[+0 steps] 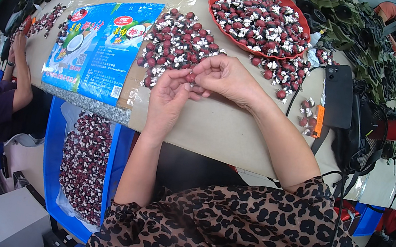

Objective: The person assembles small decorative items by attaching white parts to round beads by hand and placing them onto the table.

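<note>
My left hand [168, 100] and my right hand [226, 78] meet over the near part of the table. Their fingertips pinch a small dark-red round piece [190, 77] between them; its details are partly covered by the fingers. Just beyond my hands spreads a loose pile of similar red balls with white bits [182, 42]. A red scalloped bowl [303, 42] heaped with the same pieces stands farther back to the right, and more of them [274, 73] lie scattered by its near rim.
Left of the pile lies a flattened blue printed carton [97, 54]. Below the table edge is a blue crate [49, 151] full of pieces. A black phone [337, 97], an orange tool [318, 122] and a black bag [359, 145] lie right. Green toy vehicles [342, 11] line the back. Another person [0, 101] works left.
</note>
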The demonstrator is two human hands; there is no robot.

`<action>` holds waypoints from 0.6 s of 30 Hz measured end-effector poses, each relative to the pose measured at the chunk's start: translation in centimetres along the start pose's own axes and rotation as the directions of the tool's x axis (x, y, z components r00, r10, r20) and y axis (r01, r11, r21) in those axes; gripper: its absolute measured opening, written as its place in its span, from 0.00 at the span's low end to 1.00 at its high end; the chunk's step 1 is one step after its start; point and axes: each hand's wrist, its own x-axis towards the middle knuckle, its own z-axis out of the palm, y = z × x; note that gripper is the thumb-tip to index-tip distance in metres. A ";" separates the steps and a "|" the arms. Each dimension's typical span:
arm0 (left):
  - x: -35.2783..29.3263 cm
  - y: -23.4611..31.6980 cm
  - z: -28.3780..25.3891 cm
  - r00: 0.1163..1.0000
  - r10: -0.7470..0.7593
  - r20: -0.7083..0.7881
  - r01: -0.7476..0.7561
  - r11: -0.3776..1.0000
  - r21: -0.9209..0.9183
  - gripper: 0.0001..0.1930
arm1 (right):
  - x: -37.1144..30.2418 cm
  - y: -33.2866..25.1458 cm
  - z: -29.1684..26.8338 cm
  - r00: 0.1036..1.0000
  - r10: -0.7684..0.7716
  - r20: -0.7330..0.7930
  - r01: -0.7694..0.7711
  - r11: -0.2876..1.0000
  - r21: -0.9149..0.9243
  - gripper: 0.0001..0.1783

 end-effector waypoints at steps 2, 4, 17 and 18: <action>-0.1 -0.2 -0.1 1.000 0.009 0.002 -0.009 1.000 0.006 0.10 | 0.1 0.1 0.0 1.000 -0.011 0.004 0.011 1.000 -0.007 0.10; -0.1 -0.2 -0.2 1.000 0.016 0.003 -0.016 1.000 0.012 0.10 | 0.1 0.3 0.1 1.000 -0.022 0.007 0.022 1.000 -0.014 0.10; -0.3 -1.0 -0.1 0.998 0.037 -0.059 -0.033 0.997 0.070 0.08 | 0.0 0.4 1.0 0.997 -0.042 -0.058 0.041 0.999 -0.026 0.10; -0.3 -1.1 -0.2 0.998 0.039 -0.055 -0.034 0.995 0.093 0.08 | 0.0 0.4 1.1 0.998 -0.008 -0.069 0.007 1.000 -0.013 0.10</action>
